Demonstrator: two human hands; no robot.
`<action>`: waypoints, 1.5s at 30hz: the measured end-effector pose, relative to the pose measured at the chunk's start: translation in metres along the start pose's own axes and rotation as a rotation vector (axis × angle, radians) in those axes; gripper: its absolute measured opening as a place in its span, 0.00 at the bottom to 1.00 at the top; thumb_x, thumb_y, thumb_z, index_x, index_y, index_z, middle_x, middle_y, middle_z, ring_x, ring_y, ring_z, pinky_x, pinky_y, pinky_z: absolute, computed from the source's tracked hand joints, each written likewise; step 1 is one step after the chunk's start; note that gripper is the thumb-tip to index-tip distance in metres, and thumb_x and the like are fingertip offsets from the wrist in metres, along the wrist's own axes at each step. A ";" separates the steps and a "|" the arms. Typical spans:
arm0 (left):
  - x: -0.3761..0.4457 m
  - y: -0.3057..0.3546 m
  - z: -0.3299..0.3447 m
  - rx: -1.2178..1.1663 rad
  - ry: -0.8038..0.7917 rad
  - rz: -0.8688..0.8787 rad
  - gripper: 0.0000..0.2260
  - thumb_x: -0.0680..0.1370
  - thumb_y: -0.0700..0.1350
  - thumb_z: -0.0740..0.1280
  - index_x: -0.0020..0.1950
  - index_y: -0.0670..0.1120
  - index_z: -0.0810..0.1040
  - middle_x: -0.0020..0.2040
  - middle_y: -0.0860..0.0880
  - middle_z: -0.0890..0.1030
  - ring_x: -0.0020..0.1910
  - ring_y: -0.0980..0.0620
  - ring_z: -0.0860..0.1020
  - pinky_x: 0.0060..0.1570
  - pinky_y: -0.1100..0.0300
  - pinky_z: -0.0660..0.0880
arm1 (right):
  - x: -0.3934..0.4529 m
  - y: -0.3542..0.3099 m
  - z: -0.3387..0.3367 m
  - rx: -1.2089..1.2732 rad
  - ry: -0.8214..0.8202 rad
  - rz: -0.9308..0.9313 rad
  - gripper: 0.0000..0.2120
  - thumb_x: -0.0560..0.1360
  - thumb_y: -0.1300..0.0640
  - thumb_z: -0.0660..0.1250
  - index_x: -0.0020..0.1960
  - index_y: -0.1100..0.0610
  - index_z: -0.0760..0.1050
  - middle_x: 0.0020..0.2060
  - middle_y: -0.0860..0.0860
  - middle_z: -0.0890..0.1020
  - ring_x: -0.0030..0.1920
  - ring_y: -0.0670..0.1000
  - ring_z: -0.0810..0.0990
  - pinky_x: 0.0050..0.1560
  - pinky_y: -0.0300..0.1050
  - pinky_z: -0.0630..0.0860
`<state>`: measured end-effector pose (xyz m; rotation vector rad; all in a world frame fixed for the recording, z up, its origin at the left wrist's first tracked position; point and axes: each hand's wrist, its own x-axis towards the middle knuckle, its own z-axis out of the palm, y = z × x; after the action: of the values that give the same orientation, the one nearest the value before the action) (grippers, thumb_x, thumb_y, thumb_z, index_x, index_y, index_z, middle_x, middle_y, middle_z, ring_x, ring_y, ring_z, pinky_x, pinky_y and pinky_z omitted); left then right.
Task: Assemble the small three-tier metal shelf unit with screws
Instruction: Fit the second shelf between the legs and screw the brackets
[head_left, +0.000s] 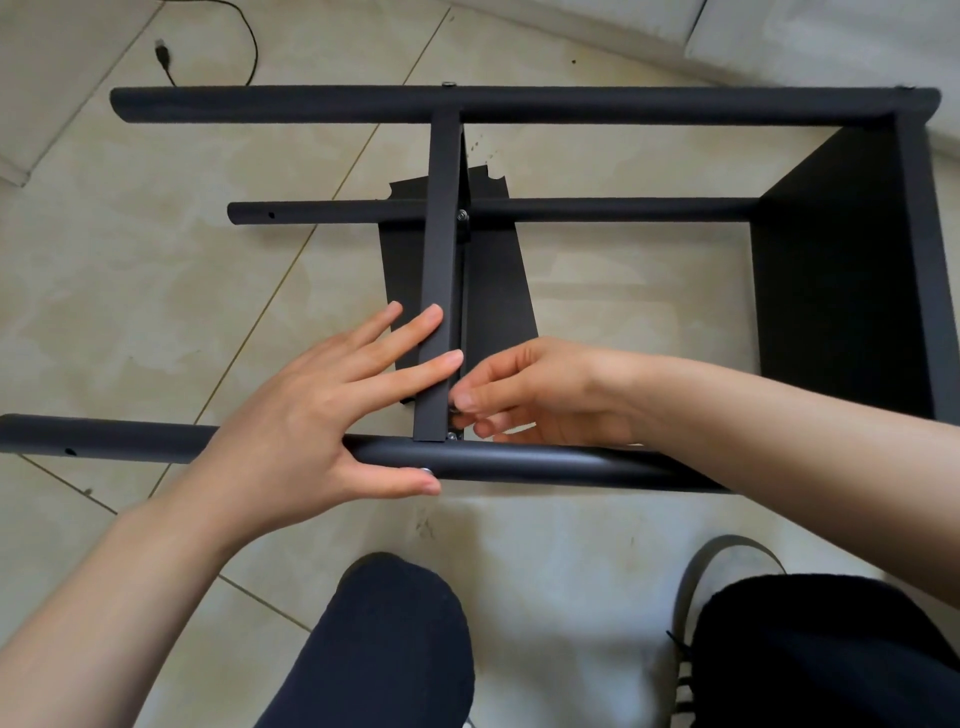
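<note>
The black metal shelf unit lies on its side on the tiled floor. Its middle shelf panel stands edge-on between the far pole and the near pole. My left hand lies with straight fingers across the panel's edge, its thumb pressing a screw head on the near pole. My right hand pinches a small nut or screw at the panel's inner corner, just above the near pole. An end shelf panel is fixed at the right.
A black cable with a USB plug lies on the floor at the far left. A third pole runs lower down behind the middle panel. My knees and a shoe are close below the near pole.
</note>
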<state>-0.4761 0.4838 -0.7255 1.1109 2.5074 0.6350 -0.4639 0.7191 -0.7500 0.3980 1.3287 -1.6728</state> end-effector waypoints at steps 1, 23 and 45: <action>0.000 0.000 0.000 0.002 0.001 0.002 0.38 0.70 0.69 0.66 0.77 0.61 0.63 0.81 0.61 0.57 0.81 0.55 0.54 0.73 0.44 0.63 | 0.001 0.000 0.001 0.010 -0.012 0.004 0.04 0.75 0.61 0.71 0.42 0.56 0.82 0.41 0.52 0.84 0.37 0.46 0.81 0.49 0.39 0.79; -0.001 0.002 -0.002 -0.019 0.002 -0.003 0.37 0.69 0.69 0.66 0.77 0.61 0.64 0.81 0.62 0.56 0.80 0.57 0.56 0.74 0.47 0.61 | 0.016 0.003 0.006 -0.105 -0.128 0.060 0.19 0.78 0.62 0.66 0.31 0.51 0.81 0.33 0.49 0.81 0.32 0.44 0.80 0.37 0.37 0.77; -0.001 0.002 -0.001 -0.032 0.004 -0.006 0.37 0.69 0.69 0.67 0.77 0.63 0.64 0.81 0.63 0.56 0.80 0.57 0.58 0.73 0.46 0.64 | 0.022 0.004 -0.002 -0.033 -0.227 0.190 0.14 0.79 0.58 0.66 0.36 0.57 0.80 0.32 0.50 0.79 0.38 0.48 0.78 0.46 0.42 0.76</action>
<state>-0.4749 0.4841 -0.7233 1.0911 2.4946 0.6742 -0.4728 0.7111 -0.7692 0.2951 1.1139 -1.4883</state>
